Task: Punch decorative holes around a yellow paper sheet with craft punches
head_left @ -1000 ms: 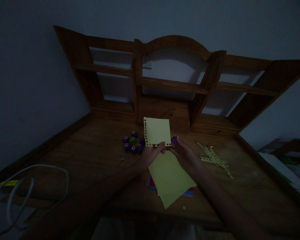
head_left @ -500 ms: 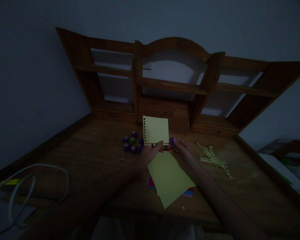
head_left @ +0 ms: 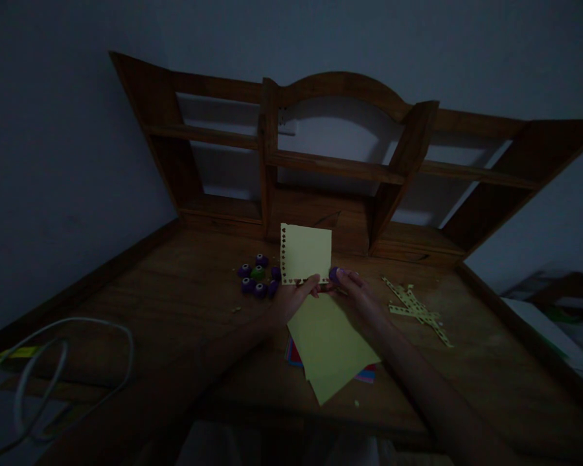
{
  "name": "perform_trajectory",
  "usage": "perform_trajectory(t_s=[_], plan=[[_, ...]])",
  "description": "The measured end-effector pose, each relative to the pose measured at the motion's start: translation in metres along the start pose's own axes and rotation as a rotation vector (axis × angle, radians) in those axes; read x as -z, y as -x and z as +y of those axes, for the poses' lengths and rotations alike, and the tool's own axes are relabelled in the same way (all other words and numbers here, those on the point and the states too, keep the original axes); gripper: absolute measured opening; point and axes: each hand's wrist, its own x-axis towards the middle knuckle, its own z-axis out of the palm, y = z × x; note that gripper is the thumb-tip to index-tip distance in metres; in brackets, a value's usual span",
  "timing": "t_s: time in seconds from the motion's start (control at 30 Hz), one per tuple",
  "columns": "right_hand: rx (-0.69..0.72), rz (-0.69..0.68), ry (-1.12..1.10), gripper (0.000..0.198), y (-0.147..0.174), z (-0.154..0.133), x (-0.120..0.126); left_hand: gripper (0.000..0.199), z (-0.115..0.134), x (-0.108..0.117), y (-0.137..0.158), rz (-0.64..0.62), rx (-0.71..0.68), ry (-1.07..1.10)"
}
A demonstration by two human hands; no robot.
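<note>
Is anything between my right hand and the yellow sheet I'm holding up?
Yes, the purple punch: your right hand holds it by the lower right corner of the yellow sheet. I see nothing else between them.

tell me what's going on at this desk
A person's left hand holds a square yellow sheet with holes along its left and bottom edges. The right hand holds a purple punch by the sheet's lower right corner. A green punch and more purple punches sit to the left; yellow paper lies nearer the person, punched strips to the right.
</note>
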Motion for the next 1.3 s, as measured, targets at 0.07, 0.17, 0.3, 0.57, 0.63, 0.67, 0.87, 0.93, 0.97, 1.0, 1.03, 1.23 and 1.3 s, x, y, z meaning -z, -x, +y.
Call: perform_trajectory(t_s=[0.07,0.17,0.3,0.57,0.63,0.67,0.87,0.93,0.97,1.0,1.03,1.23,1.3], plan=[[0.001,-0.007,0.002,0.028,0.0002,0.0,-0.0002,0.035,-0.0007,-0.0002,0.0002,-0.002,0.015,0.009],[-0.003,-0.024,0.006,0.026,-0.0002,0.0001,-0.0007,0.035,-0.0015,-0.0009,0.0002,-0.006,0.016,0.027],[0.0,-0.004,-0.01,0.027,-0.001,0.0008,-0.0009,0.036,-0.0008,-0.0015,0.0004,-0.001,0.023,0.05],[0.008,0.01,-0.029,0.024,-0.0009,0.0025,0.0004,0.036,-0.0044,-0.0021,0.0002,-0.003,0.006,0.054],[0.007,0.028,-0.033,0.025,-0.0011,0.003,0.0005,0.036,-0.0058,-0.0023,0.0001,0.005,0.007,0.046],[0.005,0.036,-0.034,0.025,-0.0012,0.0031,0.0005,0.035,-0.0065,-0.0024,0.0001,0.007,0.008,0.05],[0.009,0.04,-0.037,0.025,-0.0009,0.0008,-0.0007,0.034,-0.0092,-0.0023,-0.0005,0.0,-0.003,0.045],[0.015,0.037,-0.03,0.025,-0.0006,0.0002,-0.0009,0.035,-0.0088,-0.0022,-0.001,0.008,0.002,0.026],[0.018,0.037,-0.028,0.025,-0.0005,0.0,-0.0009,0.035,-0.0081,-0.0022,-0.0011,0.014,0.005,0.021],[0.021,0.038,-0.026,0.024,-0.0004,-0.0001,-0.0008,0.035,-0.0073,-0.0022,-0.0012,0.016,0.01,0.016],[0.021,0.039,-0.025,0.024,-0.0003,-0.0001,-0.0008,0.035,-0.0063,-0.0022,-0.0011,0.011,0.016,0.013],[0.018,0.06,-0.033,0.024,-0.0003,-0.0002,-0.0017,0.034,-0.0003,-0.0027,0.0009,0.01,0.015,0.016],[0.019,0.053,-0.027,0.024,-0.0005,-0.0001,-0.0018,0.033,0.0008,-0.0028,0.0013,0.01,0.009,0.018]])
